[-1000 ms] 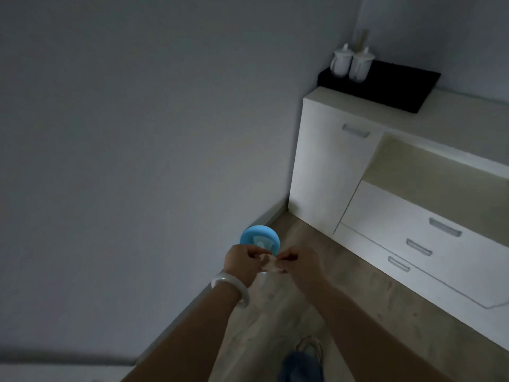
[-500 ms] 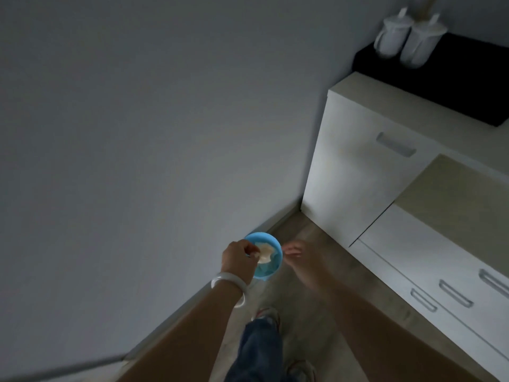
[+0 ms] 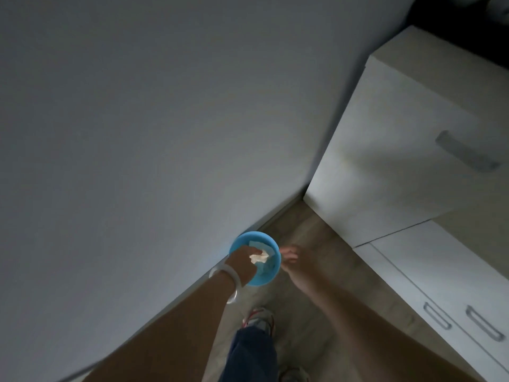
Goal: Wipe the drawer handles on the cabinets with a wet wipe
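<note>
The left hand [image 3: 242, 261] is extended over a round blue bin [image 3: 256, 261] that stands on the wooden floor [image 3: 311, 235] at the foot of the wall [image 3: 165, 119]. The left fingers are curled and pinch a crumpled white wet wipe [image 3: 259, 257], which sits over the bin opening. A pale liner or sheet is visible inside the bin, beneath the wipe. A translucent white bangle [image 3: 228, 279] encircles the left wrist.

The right hand [image 3: 296, 264] is positioned just beside the bin, on its right side. The hand is motion-blurred; its fingers appear loosely extended and hold nothing. Contact between the right fingertips and the bin rim cannot be determined.

The white cabinet [image 3: 385, 150] occupies the right portion of the view, with its side standing against the wall at the corner. One metal bar handle [image 3: 466, 154] is mounted on the upper door front. Two further drawer handles [image 3: 438, 315] are visible at the lower right, on the drawer fronts. Both hands are well apart from all handles.

At the bottom of the view, a leg in dark blue trousers [image 3: 250, 354] and a shoe [image 3: 260, 318] with red trim are visible on the floor between the two forearms. Lighting is dim throughout.
</note>
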Action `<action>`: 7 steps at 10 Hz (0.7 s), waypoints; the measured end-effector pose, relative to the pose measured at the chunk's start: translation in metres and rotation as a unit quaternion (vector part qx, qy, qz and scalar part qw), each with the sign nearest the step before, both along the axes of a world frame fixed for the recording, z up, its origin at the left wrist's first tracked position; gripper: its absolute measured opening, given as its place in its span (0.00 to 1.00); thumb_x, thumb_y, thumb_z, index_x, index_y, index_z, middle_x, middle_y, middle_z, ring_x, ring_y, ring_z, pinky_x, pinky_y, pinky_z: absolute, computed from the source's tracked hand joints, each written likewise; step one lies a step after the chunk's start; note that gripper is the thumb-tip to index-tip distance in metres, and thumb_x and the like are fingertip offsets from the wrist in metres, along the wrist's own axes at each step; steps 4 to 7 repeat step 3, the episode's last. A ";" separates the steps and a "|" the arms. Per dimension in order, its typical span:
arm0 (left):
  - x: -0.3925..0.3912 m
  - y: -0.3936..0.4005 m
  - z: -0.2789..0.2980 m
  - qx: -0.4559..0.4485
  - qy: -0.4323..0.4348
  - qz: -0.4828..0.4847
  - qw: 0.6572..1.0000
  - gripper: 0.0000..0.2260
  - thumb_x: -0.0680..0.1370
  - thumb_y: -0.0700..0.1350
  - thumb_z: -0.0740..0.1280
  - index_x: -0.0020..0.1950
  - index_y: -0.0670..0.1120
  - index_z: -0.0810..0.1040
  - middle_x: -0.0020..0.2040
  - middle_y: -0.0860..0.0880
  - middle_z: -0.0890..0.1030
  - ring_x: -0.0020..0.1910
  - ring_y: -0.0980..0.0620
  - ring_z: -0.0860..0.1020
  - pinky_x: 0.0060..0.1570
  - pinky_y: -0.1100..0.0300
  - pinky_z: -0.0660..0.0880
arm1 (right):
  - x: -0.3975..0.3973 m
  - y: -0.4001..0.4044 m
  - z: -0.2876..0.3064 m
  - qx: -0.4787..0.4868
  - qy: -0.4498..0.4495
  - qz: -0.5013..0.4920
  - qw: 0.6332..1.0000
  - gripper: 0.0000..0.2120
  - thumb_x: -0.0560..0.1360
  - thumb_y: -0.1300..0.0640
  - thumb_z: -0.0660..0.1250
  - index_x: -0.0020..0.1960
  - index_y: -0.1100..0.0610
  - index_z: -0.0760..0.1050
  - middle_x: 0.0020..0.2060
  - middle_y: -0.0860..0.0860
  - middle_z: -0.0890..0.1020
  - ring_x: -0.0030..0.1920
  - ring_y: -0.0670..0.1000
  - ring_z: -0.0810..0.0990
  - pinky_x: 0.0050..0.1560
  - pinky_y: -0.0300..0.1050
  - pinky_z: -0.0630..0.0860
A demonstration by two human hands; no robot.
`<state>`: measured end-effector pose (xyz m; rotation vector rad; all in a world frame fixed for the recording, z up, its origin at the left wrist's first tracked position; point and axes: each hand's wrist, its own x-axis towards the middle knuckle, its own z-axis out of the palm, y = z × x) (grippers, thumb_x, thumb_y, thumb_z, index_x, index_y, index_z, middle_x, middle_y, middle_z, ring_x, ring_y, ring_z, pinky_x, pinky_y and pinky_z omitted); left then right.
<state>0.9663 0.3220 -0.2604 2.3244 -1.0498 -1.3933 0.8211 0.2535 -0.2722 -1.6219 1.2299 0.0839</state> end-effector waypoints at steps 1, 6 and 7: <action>0.011 -0.013 -0.020 0.023 -0.013 -0.011 1.000 0.18 0.79 0.36 0.61 0.68 0.45 0.72 0.67 0.44 0.72 0.61 0.48 0.73 0.55 0.64 0.67 | 0.001 -0.010 -0.018 0.037 0.006 -0.025 0.999 0.12 0.76 0.60 0.66 0.59 0.57 0.77 0.49 0.49 0.78 0.51 0.51 0.78 0.59 0.49 0.76; 0.015 -0.013 -0.024 0.039 -0.041 -0.057 0.997 0.15 0.80 0.39 0.58 0.67 0.47 0.72 0.59 0.50 0.75 0.51 0.55 0.73 0.49 0.72 0.67 | -0.001 -0.012 -0.056 0.073 0.026 -0.020 0.997 0.08 0.73 0.55 0.69 0.51 0.50 0.76 0.51 0.53 0.81 0.49 0.50 0.81 0.54 0.50 0.80; 0.015 -0.013 -0.024 0.039 -0.041 -0.057 0.997 0.15 0.80 0.39 0.58 0.67 0.47 0.72 0.59 0.50 0.75 0.51 0.55 0.73 0.49 0.72 0.67 | -0.001 -0.012 -0.056 0.073 0.026 -0.020 0.997 0.08 0.73 0.55 0.69 0.51 0.50 0.76 0.51 0.53 0.81 0.49 0.50 0.81 0.54 0.50 0.80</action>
